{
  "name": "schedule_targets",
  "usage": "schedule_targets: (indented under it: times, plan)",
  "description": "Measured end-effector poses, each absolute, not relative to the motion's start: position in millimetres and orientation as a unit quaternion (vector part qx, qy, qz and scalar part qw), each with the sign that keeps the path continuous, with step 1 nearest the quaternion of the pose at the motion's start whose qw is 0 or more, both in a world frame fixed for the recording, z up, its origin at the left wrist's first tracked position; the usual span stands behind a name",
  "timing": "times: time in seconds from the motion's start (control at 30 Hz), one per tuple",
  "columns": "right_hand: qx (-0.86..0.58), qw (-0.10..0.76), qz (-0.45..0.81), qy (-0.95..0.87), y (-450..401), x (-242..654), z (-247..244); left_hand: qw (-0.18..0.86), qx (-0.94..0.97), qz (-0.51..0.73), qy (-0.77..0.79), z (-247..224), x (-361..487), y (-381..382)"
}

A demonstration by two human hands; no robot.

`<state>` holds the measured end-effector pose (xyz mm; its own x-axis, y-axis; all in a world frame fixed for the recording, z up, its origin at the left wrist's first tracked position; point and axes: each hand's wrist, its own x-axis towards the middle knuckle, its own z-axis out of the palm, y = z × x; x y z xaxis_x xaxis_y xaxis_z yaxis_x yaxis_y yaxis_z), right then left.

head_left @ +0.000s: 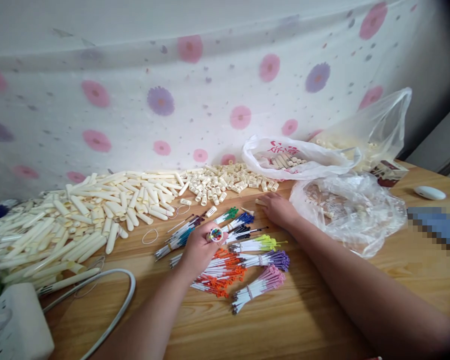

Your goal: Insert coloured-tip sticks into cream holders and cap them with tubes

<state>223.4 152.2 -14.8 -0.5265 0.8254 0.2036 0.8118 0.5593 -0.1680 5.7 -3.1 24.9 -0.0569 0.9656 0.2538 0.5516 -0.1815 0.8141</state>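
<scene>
My left hand (202,245) is closed round a cream tube (215,235) with several coloured tips showing in its open end. It is above bundles of thin white sticks with coloured ends: orange (221,272), pink (260,287), purple (268,260), yellow-green (260,243), blue (242,220) and green (227,215). My right hand (276,206) reaches to the table right of the bundles, its fingers at a small cream piece (260,202). Whether the fingers grip that piece cannot be made out.
Long cream tubes (97,205) are heaped at the left, short slotted pieces (213,185) at the back. Plastic bags (348,210) lie at the right. A white cable (129,295) and power strip (17,320) are front left. A white oval object (429,193) rests far right.
</scene>
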Motion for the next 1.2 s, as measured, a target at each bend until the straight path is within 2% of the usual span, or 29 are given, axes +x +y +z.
schedule_targets:
  times: [0.23, 0.43, 0.5, 0.6, 0.67, 0.77, 1.03, 1.2]
  plan:
    - [-0.351, 0.112, 0.04, -0.929, 134.0, 214.5, -5.8, 0.265, 0.647, 0.401, 0.592, 18.7, 7.3, -3.4]
    - [-0.377, 0.141, 0.044, -0.914, 138.2, 218.6, -12.7, 0.254, 0.655, 0.402, 0.587, 18.4, 3.1, -3.0]
    - [-0.382, 0.232, 0.073, -0.892, 132.6, 220.6, -4.7, 0.256, 0.662, 0.405, 0.577, 19.1, 3.1, -3.5]
    - [-0.309, 0.421, 0.236, -0.82, 109.5, 218.1, 17.0, 0.253, 0.669, 0.414, 0.563, 20.2, 3.9, -4.5]
    - [-0.232, 0.467, 0.348, -0.78, 88.2, 213.0, 30.9, 0.247, 0.672, 0.418, 0.559, 20.5, 4.5, -5.0]
    - [-0.179, 0.463, 0.384, -0.778, 61.5, 205.1, 41.4, 0.24, 0.672, 0.424, 0.557, 20.2, 5.3, -5.5]
    - [-0.231, 0.427, 0.32, -0.814, 53.2, 193.7, 36.4, 0.272, 0.668, 0.467, 0.511, 23.7, 10.1, -11.6]
    - [-0.223, 0.442, 0.32, -0.808, 48.6, 183.1, 30.3, 0.249, 0.684, 0.445, 0.522, 25.3, 13.8, -11.6]
